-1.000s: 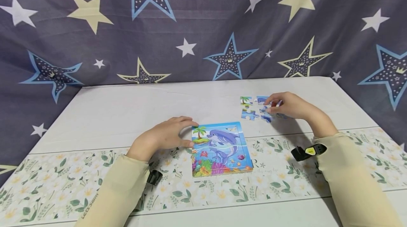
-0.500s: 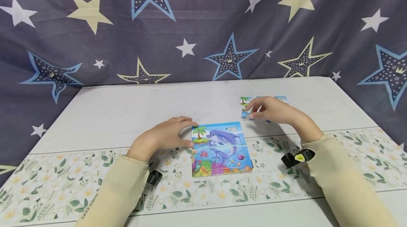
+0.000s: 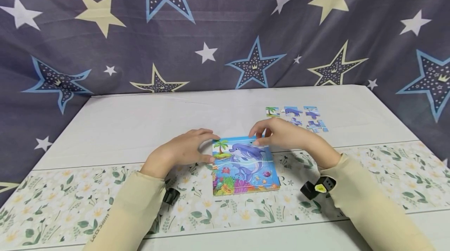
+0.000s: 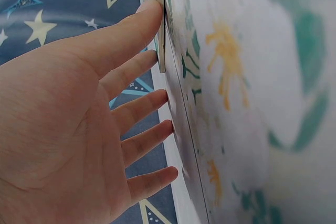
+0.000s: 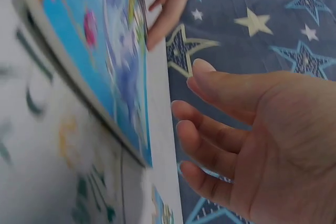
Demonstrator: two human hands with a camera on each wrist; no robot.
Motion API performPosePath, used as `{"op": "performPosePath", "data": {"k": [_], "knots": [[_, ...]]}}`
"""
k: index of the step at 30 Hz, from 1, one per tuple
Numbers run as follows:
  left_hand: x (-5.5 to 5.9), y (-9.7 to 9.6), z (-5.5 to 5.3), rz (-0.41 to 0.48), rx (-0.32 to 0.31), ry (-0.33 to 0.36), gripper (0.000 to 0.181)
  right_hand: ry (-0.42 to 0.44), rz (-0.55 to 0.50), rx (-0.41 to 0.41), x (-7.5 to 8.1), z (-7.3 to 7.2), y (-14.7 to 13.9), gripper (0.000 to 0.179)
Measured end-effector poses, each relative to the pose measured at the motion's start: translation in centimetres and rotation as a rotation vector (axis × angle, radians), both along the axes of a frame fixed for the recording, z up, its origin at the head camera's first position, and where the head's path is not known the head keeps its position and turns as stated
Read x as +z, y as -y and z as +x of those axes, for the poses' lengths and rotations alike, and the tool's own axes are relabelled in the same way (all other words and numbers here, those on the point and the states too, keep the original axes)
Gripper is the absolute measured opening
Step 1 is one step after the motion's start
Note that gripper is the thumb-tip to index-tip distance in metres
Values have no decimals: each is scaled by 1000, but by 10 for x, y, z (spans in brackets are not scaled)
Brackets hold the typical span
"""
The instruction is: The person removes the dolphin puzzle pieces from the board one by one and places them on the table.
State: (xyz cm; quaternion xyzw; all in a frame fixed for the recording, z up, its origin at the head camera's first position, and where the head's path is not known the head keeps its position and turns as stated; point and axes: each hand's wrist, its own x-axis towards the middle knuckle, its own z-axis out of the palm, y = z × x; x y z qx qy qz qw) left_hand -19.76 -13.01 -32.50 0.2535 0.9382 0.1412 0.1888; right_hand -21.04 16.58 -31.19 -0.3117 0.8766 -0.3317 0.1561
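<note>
A square dolphin jigsaw puzzle [image 3: 242, 165] lies on the table, with a palm tree and coral in its picture. My left hand [image 3: 181, 147] rests at its left side, thumb and index fingertip on the edge. In the left wrist view the other fingers [image 4: 147, 142] are spread against the table. My right hand [image 3: 281, 134] is over the puzzle's top right corner, fingers loosely bent. Nothing shows between its thumb and fingertips in the right wrist view, where the fingers [image 5: 207, 145] stand apart from the puzzle board [image 5: 89, 40].
Several loose puzzle pieces [image 3: 292, 111] lie in rows behind my right hand, which hides some of them. A floral strip [image 3: 130, 188] crosses the white table [image 3: 158, 114]. A dark star-patterned curtain [image 3: 225, 28] hangs at the table's back and sides.
My right hand has moved left and nearer, from above the loose pieces to the puzzle's top right corner. Pieces it covered on the right now show. My left hand and the puzzle stay put.
</note>
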Motion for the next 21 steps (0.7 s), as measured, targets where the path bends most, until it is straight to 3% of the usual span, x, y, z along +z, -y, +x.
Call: {"op": "performPosePath", "data": {"k": [11, 21], "knots": [[1, -2, 0, -8, 17, 1, 69, 59, -40, -73, 0, 22, 36, 17], [1, -1, 0, 3, 17, -1, 69, 71, -28, -15, -3, 41, 57, 15]]}}
